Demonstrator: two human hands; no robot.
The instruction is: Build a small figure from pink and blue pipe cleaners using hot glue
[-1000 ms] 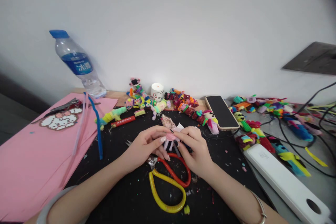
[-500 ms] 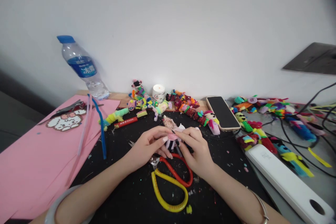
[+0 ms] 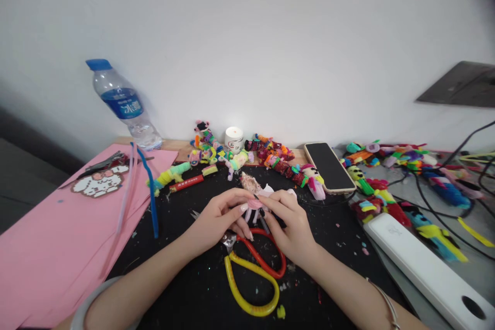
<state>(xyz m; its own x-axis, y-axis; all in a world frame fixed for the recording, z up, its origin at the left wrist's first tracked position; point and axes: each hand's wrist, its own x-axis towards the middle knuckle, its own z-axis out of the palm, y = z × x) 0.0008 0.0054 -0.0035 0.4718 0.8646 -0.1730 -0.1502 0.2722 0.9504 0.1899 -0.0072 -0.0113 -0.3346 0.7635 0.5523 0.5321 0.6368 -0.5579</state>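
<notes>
Between my two hands is a small pink fuzzy piece (image 3: 254,204), with pale lilac strands hanging below it; it looks like pipe-cleaner work. My left hand (image 3: 220,214) pinches it from the left with thumb and fingers. On the other side, the fingers of my right hand (image 3: 288,216) close on it too, and partly cover it. Beneath them, a pair of scissors (image 3: 253,308) with one red and one yellow handle lies on the black mat (image 3: 185,283); my hands hide part of its blades. A beige fuzzy tuft (image 3: 250,183) and white scraps lie just behind my fingers.
Pipe-cleaner figures (image 3: 284,167) line the back, beside a white candle-like cup (image 3: 234,138), a red stick (image 3: 186,183) and a phone (image 3: 330,167). Pink sheets (image 3: 50,247), pipe cleaners (image 3: 151,191) and a water bottle (image 3: 124,105) are left. A white bar-shaped device (image 3: 425,268) and cables (image 3: 433,211) are right.
The view has shifted slightly. My hands stay together around the pink piece, which has turned a little, so its dark stripes no longer show clearly.
</notes>
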